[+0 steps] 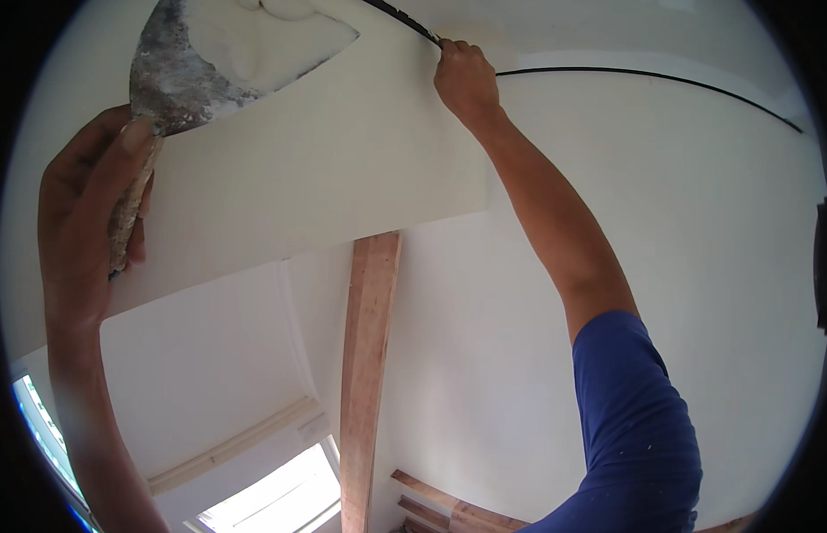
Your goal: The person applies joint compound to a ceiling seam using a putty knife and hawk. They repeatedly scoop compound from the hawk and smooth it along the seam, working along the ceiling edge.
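At the upper left, my left hand [89, 200] is closed round the worn, crusted handle of a wide putty knife [178, 93]. Its blade is stained dark grey and carries a thick spread of white filler [253, 49] on its face. My right hand [467, 84] is raised at the top, closed in a fist against the upper edge of the wall. What it grips is hidden by the fingers; a small dark tip shows beside them. A thin black line [609, 69] runs along the join of wall and ceiling, on both sides of this hand.
A pale wall face [342, 151] ends in a lower edge beneath my hands. Below stand a wooden beam [371, 355] and a bright roof window [275, 493]. More timber [458, 511] lies lower down. Another window [42, 426] is at the far left.
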The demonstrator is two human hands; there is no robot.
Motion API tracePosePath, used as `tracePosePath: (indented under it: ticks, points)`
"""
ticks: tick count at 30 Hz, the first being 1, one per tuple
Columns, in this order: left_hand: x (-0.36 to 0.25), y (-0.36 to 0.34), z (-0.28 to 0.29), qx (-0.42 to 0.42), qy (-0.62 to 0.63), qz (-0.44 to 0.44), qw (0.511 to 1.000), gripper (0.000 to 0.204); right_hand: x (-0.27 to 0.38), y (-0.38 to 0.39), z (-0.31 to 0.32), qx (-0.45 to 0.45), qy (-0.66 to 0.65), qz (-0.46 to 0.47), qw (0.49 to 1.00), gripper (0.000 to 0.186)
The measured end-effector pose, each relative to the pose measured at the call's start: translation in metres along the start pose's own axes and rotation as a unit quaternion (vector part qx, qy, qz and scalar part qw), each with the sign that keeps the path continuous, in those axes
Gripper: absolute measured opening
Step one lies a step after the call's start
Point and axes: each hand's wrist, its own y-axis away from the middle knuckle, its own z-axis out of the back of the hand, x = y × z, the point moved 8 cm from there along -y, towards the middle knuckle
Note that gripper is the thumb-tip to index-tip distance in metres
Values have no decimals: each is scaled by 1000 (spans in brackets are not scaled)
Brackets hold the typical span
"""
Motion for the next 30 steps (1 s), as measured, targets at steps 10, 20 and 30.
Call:
tracePosePath:
  ticks: [10, 20, 30]
  points:
    - [-4, 1, -1, 10, 36, 5, 999, 39, 49, -27, 32, -13, -26, 10, 1000, 20]
    - [-5, -2, -3, 49, 57, 15, 997, 40, 95, -47, 54, -13, -50, 39, 998, 25]
    - [-5, 4, -1, 18, 34, 32, 999, 42, 108, 65, 143, -20, -170, -23, 985, 20]
